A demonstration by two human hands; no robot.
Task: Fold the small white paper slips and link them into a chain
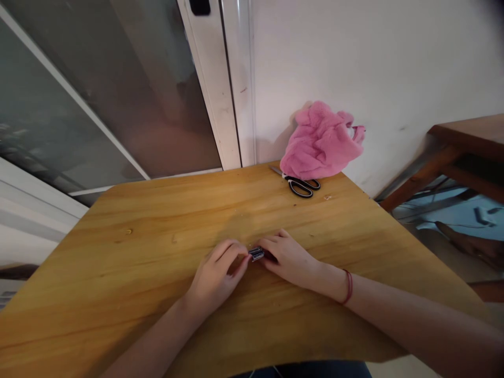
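Observation:
Between my two hands is a small dark object with light or silvery edges [256, 254], just above or on the wooden table [157, 210]. Its exact kind is too small to make out. My left hand [218, 270] pinches its left end between thumb and forefinger. At the other end, the thumb and fingers of my right hand [289, 258] close around it and hide part of it. A red cord circles my right wrist.
Scissors with black handles [301, 187] lie at the far right of the table, partly under a crumpled pink fluffy cloth [321, 142] leaning on the white wall. Glass sliding doors [157, 94] stand behind. Another wooden table [468, 136] is at the right.

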